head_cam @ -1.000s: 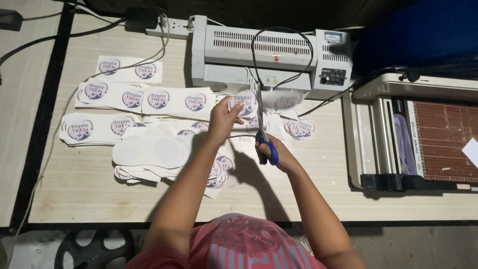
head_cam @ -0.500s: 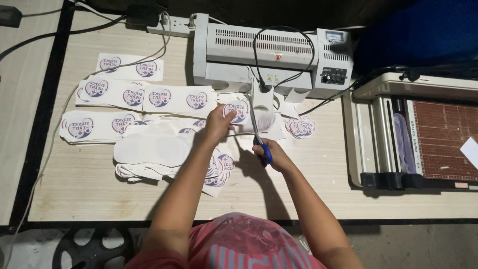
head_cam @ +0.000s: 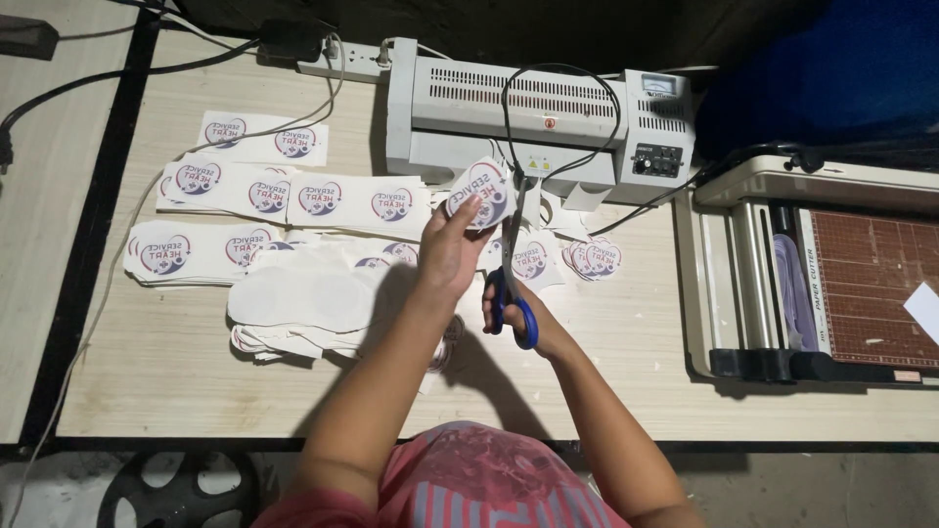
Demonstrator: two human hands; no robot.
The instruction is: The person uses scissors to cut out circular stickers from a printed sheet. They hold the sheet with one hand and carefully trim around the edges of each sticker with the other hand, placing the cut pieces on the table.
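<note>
A grey laminator (head_cam: 533, 122) sits at the back of the pale wooden surface (head_cam: 626, 381), with a black cable (head_cam: 509, 108) looped over its top. A white power strip (head_cam: 342, 64) lies just to its left. Rows of uncut printed sticker sheets (head_cam: 284, 191) spread across the left half, beside a stack of blank white offcuts (head_cam: 303, 298). A small pile of round cut stickers (head_cam: 592, 257) rests near the laminator. A paper trimmer (head_cam: 831, 274) with a brown gridded bed stands at the right.

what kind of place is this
Likely a small print or craft workshop: a laminator and paper trimmer sit on the wooden table, amid strips of printed round stickers.
</note>
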